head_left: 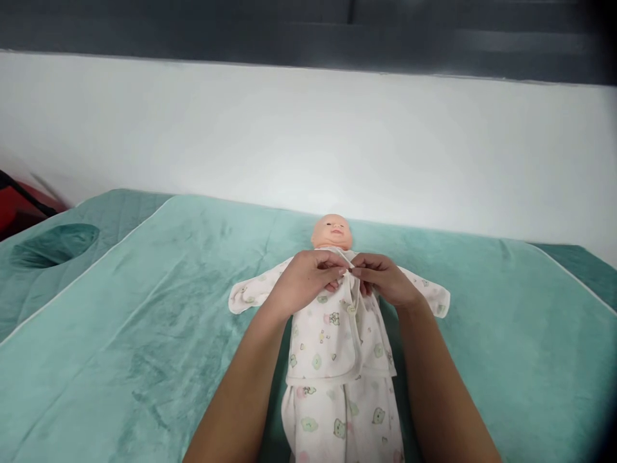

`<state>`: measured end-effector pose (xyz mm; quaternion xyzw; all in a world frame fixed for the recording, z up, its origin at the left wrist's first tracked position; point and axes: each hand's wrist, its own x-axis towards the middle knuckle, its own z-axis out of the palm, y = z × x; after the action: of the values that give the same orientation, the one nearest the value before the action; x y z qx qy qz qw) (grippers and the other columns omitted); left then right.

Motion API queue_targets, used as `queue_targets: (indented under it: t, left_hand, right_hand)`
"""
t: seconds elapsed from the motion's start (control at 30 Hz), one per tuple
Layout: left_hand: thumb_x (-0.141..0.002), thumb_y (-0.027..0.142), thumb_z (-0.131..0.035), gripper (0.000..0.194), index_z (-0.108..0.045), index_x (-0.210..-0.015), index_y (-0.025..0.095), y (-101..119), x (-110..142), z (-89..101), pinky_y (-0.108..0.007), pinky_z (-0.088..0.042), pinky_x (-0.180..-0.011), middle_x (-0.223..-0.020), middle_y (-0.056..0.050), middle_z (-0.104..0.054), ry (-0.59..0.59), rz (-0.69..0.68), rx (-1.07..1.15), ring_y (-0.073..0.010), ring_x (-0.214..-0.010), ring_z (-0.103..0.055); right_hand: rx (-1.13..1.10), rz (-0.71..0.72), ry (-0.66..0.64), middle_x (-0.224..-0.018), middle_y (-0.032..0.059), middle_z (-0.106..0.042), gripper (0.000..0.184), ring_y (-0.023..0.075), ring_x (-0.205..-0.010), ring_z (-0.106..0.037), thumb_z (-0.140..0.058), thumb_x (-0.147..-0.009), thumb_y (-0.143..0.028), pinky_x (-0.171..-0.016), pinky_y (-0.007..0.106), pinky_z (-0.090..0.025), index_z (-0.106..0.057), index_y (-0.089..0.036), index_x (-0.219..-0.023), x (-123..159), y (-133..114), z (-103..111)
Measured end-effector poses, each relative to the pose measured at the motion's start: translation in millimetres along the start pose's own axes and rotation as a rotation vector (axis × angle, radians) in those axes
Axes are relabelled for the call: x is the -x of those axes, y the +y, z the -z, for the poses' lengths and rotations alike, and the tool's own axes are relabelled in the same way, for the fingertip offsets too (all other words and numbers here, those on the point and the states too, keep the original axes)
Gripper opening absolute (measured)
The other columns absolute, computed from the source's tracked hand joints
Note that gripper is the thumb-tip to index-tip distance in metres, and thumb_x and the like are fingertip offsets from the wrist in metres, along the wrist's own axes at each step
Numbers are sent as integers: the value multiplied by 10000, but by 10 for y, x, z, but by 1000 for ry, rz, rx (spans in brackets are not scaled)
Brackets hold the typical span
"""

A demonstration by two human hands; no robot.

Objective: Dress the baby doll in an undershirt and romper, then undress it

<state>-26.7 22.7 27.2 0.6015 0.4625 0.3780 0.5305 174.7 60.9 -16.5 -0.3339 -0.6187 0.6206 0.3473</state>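
At the far left edge, a red object (17, 209) with a black strap (29, 196) stands beside a dark green quilted cover (128, 209) with an oval hollow (55, 245) in it. Next comes a pale teal plush sheet (120, 302), spread wide. Mid-sheet lies a pink-skinned, bald baby doll (332, 233), face up, in a white printed cotton jacket (315, 344) and matching white trousers (325, 427), one sleeve stretched out to the left. The left hand (315, 273) is nearly closed over the chest, thumb and fingers pinching the jacket's front edge. Below the fingertips sits a small pale yellow fastening (351, 310). Facing it, the right hand (380, 276) pinches the same edge, fingers curled; the exact piece of cloth is hidden. Beyond it stretches the other sleeve (427, 292).
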Motion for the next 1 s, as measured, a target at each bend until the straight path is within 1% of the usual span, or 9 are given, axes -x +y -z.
queue_targets:
  t: [0.1,0.2,0.27,0.37,0.53,0.67,0.8,0.9,1.0]
  left_hand:
    - [-808,317,-658,144,-710,-825,183,8,-3,-16,-242,-480,-593,-740,-29,-649,18,2,22,-122,-621,-599]
    - [-790,307,-676,126,-683,-783,181,7,-9,-26,-227,-443,-565,-691,-18,-631,72,-11,19,-118,-609,-579]
    - [-786,308,-677,129,-675,-771,180,-5,-17,-27,-222,-411,-543,-657,-14,-620,101,-20,-3,-117,-594,-556]
    - [-799,320,-659,151,-673,-760,175,-37,-39,-26,-225,-386,-527,-641,-17,-612,90,-39,-47,-120,-579,-537]
    - [-809,331,-648,148,-669,-789,186,-63,-59,-34,-232,-415,-565,-682,-15,-630,82,-48,-40,-130,-621,-577]
    - [-806,384,-655,205,-662,-741,189,-19,-41,-49,-231,-355,-505,-657,-12,-619,94,-45,-117,-119,-564,-522]
    - [-768,329,-687,139,-649,-746,197,-3,-23,-49,-228,-322,-485,-667,-3,-615,105,-48,-150,-113,-560,-496]
    - [-780,287,-664,94,-627,-793,202,-26,-21,-35,-226,-329,-488,-655,8,-590,69,-37,-91,-109,-556,-490]
    - [-772,239,-671,102,-601,-832,197,-45,-26,-15,-228,-374,-520,-673,9,-584,29,-29,37,-107,-575,-516]
  right_hand:
    - [-7,12,15,-536,-30,-561,278,107,-454,-520,-697,-814,-461,-425,221,-336,-658,-191,-758,-5,18,-9]
    - [7,8,16,-504,-18,-559,358,112,-436,-498,-670,-815,-521,-413,230,-312,-647,-186,-690,-9,12,-19]
    - [9,-4,12,-492,-11,-556,401,112,-429,-486,-633,-832,-554,-412,234,-303,-655,-179,-691,-14,3,-27]
    - [5,-15,7,-479,-16,-544,409,107,-421,-472,-593,-860,-561,-411,229,-294,-657,-177,-736,-25,-7,-43]
    - [6,14,3,-476,-66,-523,288,89,-401,-458,-702,-805,-470,-408,208,-292,-602,-201,-826,-41,-17,-71]
    - [-19,6,2,-515,-82,-522,299,87,-424,-485,-767,-753,-394,-402,194,-302,-559,-213,-871,-35,-30,-78]
    - [-17,9,3,-523,-94,-515,333,79,-427,-482,-808,-710,-349,-413,190,-337,-535,-219,-848,-28,-28,-70]
    - [-9,14,-3,-524,-95,-510,334,74,-422,-477,-812,-709,-343,-408,189,-341,-534,-215,-844,-28,-25,-63]
    - [-12,15,6,-548,-86,-527,333,77,-427,-495,-818,-704,-339,-402,190,-352,-543,-210,-841,-33,-24,-58]
